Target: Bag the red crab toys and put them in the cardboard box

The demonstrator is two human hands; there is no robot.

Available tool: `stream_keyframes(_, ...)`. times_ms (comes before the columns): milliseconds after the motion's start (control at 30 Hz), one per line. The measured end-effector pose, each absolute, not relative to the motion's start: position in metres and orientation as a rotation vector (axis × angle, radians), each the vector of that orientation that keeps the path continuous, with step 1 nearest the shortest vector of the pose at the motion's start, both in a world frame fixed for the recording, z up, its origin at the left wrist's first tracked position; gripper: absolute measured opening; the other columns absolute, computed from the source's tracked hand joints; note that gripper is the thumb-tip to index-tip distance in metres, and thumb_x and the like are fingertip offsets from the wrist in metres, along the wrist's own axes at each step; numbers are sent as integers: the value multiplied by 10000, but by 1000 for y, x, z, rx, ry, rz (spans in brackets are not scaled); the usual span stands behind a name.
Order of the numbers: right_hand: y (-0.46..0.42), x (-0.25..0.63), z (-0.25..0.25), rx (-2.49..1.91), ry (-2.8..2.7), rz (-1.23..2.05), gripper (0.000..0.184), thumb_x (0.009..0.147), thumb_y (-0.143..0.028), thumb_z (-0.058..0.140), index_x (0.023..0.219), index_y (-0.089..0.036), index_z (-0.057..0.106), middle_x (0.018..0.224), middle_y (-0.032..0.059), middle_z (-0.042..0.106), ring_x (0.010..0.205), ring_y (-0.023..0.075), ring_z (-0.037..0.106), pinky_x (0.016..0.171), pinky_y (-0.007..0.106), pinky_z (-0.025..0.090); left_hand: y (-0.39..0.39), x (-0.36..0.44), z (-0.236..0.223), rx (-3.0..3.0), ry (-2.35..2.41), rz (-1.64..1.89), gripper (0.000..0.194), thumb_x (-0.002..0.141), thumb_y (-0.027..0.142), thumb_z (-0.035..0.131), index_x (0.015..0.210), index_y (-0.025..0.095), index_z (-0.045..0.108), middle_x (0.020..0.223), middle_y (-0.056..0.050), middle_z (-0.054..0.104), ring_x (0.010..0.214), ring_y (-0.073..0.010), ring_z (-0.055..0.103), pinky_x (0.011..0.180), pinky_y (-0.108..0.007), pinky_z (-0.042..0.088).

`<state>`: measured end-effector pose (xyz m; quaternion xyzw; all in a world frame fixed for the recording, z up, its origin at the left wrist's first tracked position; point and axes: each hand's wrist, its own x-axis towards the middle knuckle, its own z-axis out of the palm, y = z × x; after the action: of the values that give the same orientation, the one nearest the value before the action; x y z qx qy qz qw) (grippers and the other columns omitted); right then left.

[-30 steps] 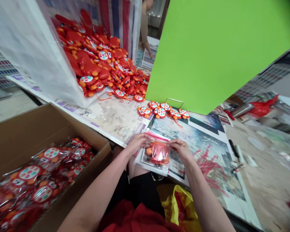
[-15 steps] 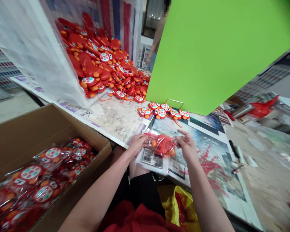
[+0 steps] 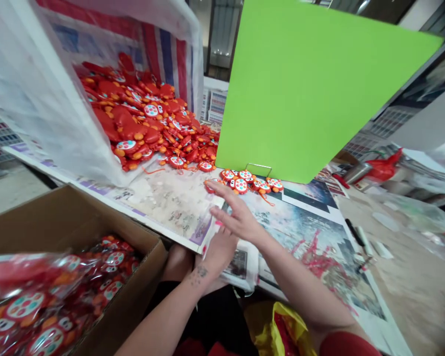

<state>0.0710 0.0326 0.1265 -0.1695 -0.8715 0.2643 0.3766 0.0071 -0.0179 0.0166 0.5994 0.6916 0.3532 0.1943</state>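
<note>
My right hand (image 3: pixel 235 215) reaches forward over the table, open with its fingers stretched, just short of a few loose red-and-orange toy crabs (image 3: pixel 244 184) at the foot of a green board (image 3: pixel 304 89). It holds nothing. My left hand (image 3: pixel 217 254) rests at the table's near edge on a stack of clear plastic bags (image 3: pixel 244 269); its fingers are hidden under my right wrist. A cardboard box (image 3: pixel 77 222) at lower left holds several bagged toys (image 3: pixel 40 306).
A big heap of the same toys (image 3: pixel 148 123) spills from a white sack (image 3: pixel 48 94) at the back left. Printed posters cover the table (image 3: pixel 311 232). Pens (image 3: pixel 356 232) lie at the right. A yellow bag (image 3: pixel 278 326) sits by my lap.
The bagged toy that both hands held is gone from them. My right hand has moved forward and opened; my left has dropped onto the bag stack. The camera has tilted up.
</note>
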Motion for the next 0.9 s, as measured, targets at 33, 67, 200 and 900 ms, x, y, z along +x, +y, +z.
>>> stream_keyframes(33, 54, 80, 115, -541, -2233, 576, 516, 988, -480, 456, 1476, -325, 387, 1509, 68, 426, 1406, 236, 372, 1165, 475, 300, -19, 5, 15, 1833, 1875, 959, 381, 904, 105, 327, 832, 154, 698, 891, -94, 683, 889, -193, 615, 787, -262, 528)
stream_keyframes(67, 79, 90, 102, -653, -2253, 498, 509, 989, -488, 440, 1459, -292, 425, 1494, 95, 442, 1405, 246, 375, 1164, 481, 297, -21, 3, 13, 2024, 1796, 895, 308, 895, 92, 393, 893, 155, 694, 968, -93, 681, 938, -206, 606, 836, -296, 523)
stream_keyframes(200, 182, 126, 55, -1151, -2317, 264, 608, 965, -569, 391, 1415, -174, 500, 1481, 182, 439, 1401, 317, 371, 1139, 518, 312, -23, -1, 4, 2408, 1743, 593, 250, 894, 88, 473, 1059, 184, 635, 1124, -91, 622, 988, -242, 568, 853, -382, 516)
stream_keyframes(900, 286, 191, 8, -1826, -2117, 46, 621, 958, -573, 367, 1419, -176, 489, 1449, 182, 470, 1328, 362, 418, 1088, 529, 323, -20, 2, -11, 2405, 1773, 554, 299, 865, 98, 536, 1142, 188, 598, 1187, -91, 605, 994, -264, 557, 887, -438, 495)
